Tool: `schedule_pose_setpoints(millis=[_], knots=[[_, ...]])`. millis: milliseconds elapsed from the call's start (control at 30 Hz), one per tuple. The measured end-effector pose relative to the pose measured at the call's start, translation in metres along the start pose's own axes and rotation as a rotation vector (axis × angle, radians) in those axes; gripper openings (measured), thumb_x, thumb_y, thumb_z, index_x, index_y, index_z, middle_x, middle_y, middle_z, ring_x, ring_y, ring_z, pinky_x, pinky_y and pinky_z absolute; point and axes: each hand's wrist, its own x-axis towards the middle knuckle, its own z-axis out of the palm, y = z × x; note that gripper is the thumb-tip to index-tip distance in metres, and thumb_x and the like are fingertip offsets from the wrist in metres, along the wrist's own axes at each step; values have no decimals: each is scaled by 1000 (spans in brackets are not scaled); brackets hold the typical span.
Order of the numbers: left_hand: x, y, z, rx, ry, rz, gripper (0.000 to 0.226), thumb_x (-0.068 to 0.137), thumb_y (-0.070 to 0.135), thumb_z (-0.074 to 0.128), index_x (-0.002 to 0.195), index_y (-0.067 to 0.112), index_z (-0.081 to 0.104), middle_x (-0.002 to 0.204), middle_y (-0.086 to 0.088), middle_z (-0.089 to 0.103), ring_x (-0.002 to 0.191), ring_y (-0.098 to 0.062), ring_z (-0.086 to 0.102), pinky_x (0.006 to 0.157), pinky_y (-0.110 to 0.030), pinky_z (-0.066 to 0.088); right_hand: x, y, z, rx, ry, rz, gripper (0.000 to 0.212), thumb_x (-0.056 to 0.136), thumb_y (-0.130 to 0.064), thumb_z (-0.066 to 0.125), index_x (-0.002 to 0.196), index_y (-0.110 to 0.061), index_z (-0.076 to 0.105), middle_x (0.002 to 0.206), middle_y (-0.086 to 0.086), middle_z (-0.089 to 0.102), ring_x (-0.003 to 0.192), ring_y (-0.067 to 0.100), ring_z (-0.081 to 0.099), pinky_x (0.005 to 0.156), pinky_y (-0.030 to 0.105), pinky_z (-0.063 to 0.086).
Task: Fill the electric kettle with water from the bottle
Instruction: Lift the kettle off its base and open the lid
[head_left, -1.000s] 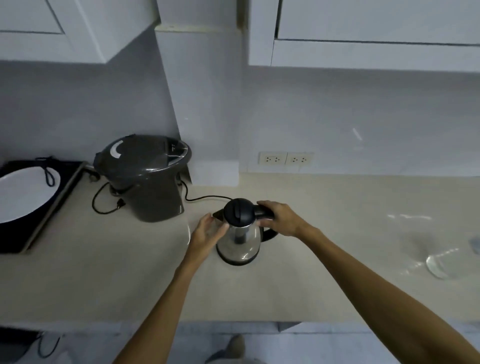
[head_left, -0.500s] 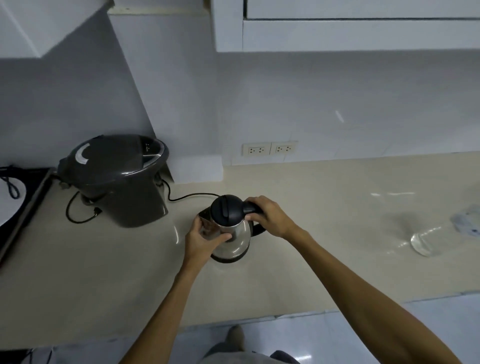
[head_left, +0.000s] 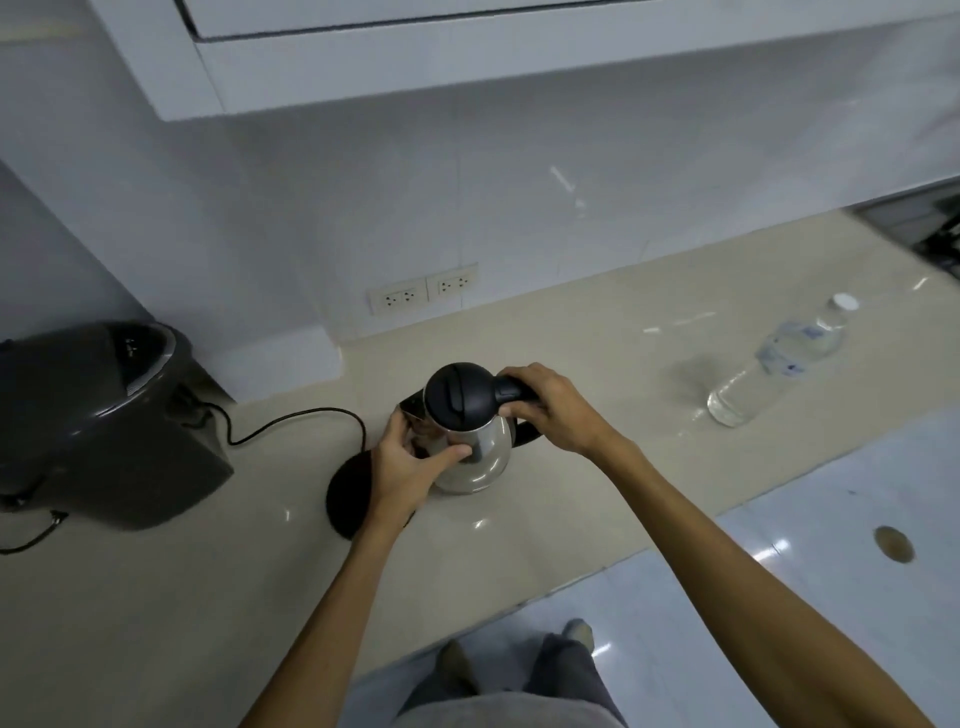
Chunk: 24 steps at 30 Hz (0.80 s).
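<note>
**Kettle in both hands, lid shut, bottle capped**

Standing at the counter's near edge, the person has both arms stretched forward to the electric kettle (head_left: 467, 441). The left hand (head_left: 410, 462) wraps the steel body on the spout side, thumb across the front. The right hand (head_left: 556, 410) is closed round the black handle, fingers over its top. The kettle sits just right of its round black base (head_left: 345, 493), which lies partly under the left wrist; whether the kettle rests on the counter (head_left: 156, 597) or is slightly lifted is hard to tell from this angle. Its black lid (head_left: 460, 397) looks shut.

Off to the right, well apart from the kettle, the water bottle (head_left: 774, 364) lies on its side on the counter, white cap (head_left: 844, 301) on. To the left, a dark appliance (head_left: 104, 426) stands with a cord (head_left: 291, 421) running toward the base. At the far wall are the sockets (head_left: 423, 293).

Judging from this, nothing has been poured yet: lid and cap both need opening. The risks ahead are water spilling over the counter toward the base and cord if the narrow opening is missed, and the lying bottle rolling off the front edge if nudged
</note>
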Motion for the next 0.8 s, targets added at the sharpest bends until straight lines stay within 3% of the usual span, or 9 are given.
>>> schedule_pose_setpoints(millis=[167,267,400,567,800], knots=[[8,4,60,-25,-83,-23,74,63,-10,96,117,30,66,109,16,79,104,-4,74,92,-25,58,-30,36,-38,-9,60,49,38,92,-34,70,124,-15,65,108,7,69,103,23,58,92,36,48],[11,4,107,-9,-118,-18,72,62,-8,97,116,29,66,107,21,79,100,1,74,87,-20,57,-47,67,-65,-15,77,104,39,90,-39,68,123,-18,65,104,7,67,101,23,59,90,37,49],[16,2,162,-3,-132,-46,74,51,21,100,116,34,67,110,17,78,104,-7,73,95,-34,59,-63,111,-94,-5,86,169,39,90,-36,70,125,-18,65,102,6,65,98,23,60,90,36,49],[28,-13,210,23,-111,-67,76,49,28,102,117,38,68,114,4,78,109,-24,73,101,-55,57,-64,155,-116,2,60,210,43,87,-37,73,125,-17,66,103,6,66,98,23,61,87,30,46],[45,-18,243,50,-66,-95,77,48,29,101,118,31,69,109,4,79,105,-24,72,99,-56,56,-49,189,-134,40,46,207,48,82,-39,73,124,-15,68,101,5,65,97,23,62,87,30,47]])
